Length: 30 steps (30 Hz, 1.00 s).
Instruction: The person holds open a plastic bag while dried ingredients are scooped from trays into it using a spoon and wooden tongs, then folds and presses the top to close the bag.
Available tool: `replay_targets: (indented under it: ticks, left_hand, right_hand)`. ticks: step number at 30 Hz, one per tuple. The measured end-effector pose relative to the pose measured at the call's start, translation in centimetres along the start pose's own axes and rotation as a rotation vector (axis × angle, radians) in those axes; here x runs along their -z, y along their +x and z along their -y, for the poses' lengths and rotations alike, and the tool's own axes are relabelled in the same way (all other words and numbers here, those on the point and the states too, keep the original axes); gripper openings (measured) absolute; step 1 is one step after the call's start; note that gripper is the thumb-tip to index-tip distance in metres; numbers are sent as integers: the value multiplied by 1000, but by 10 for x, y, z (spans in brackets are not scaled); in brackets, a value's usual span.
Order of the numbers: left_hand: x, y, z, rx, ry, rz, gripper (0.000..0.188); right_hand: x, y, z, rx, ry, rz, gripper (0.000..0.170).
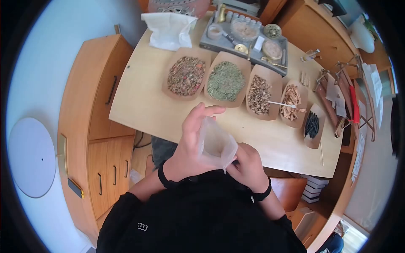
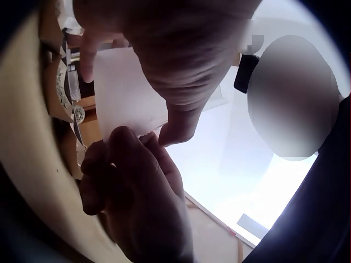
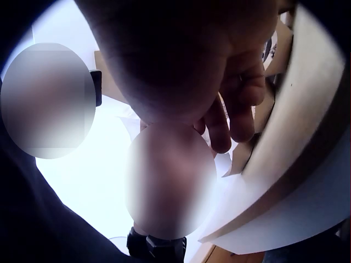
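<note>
A translucent white pouch [image 1: 218,142] is held up in front of the body, its mouth open toward the head camera. The left hand [image 1: 190,143] grips its left side, thumb and fingers around it. At its lower right edge the right hand [image 1: 249,168] pinches the pouch with curled fingers. In the left wrist view the pouch [image 2: 123,93] hangs between the left hand [image 2: 181,49] and the right hand's fingers [image 2: 131,159]. The right wrist view shows the right hand [image 3: 175,60] close up, and the pouch is mostly hidden there.
Paper trays hold mixed petals [image 1: 186,76], green herb [image 1: 225,81], brown pieces [image 1: 259,95] with a white stick, pale chips [image 1: 291,99] and black sticks [image 1: 311,125]. Behind them stand a grey tray [image 1: 215,43] of jars and a white bag [image 1: 170,31]. A wooden rack is at right.
</note>
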<state>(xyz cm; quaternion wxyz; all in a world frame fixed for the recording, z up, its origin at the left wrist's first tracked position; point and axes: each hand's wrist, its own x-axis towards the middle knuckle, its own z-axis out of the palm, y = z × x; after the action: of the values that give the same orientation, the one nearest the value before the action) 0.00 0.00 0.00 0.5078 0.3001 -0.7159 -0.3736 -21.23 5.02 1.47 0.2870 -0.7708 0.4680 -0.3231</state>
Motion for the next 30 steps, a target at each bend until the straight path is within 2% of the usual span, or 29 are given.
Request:
replay_targets:
  ticks: [2,4,5,7,8,11,14,16,18,20,24,26,30]
  left_hand:
    - [8,-7,0,11,83,17,145]
    - [13,-10,2,-2,114,-22,127]
    - [20,-11,2,1,119,-22,127]
    - [38,-17,1,137,219,71,116]
    - [45,-21,0,144,218,74,116]
    - [66,-28,-2,205,305,19,105]
    - [90,-30,-10,239,611,-68,91]
    - [105,-30,-5,271,583,-100,94]
    - [114,-28,3,298,546,-131,96]
    - [120,-25,13,387,405,-280,101]
    - [137,-16,47,281,395,-302,104]
    - [142,-19,62,242,617,-193,107]
    - [139,-23,68,251,583,-212,107]
  right_hand:
    - [-5,0,3,-35,-3,33,27]
    - [-10,1,3,-57,27,11,25]
    - [-13,-1,-2,-55,33,13,25]
    - [-20,-7,-16,-105,140,-31,20]
    - [-22,-6,-21,-106,177,-79,16]
    - [-24,-13,-37,-134,226,-84,13]
    - [-24,-8,-35,-131,239,-64,12]
    - [-25,-6,-36,-99,217,-57,12]
    - [-24,-8,-38,-188,320,-53,11]
    - [-27,-12,-43,-223,391,-73,11]
    - [-13,-16,-44,-282,522,-85,10]
    - [6,-18,-43,-276,401,-125,10]
    - [53,-20,-47,-330,9,-301,5]
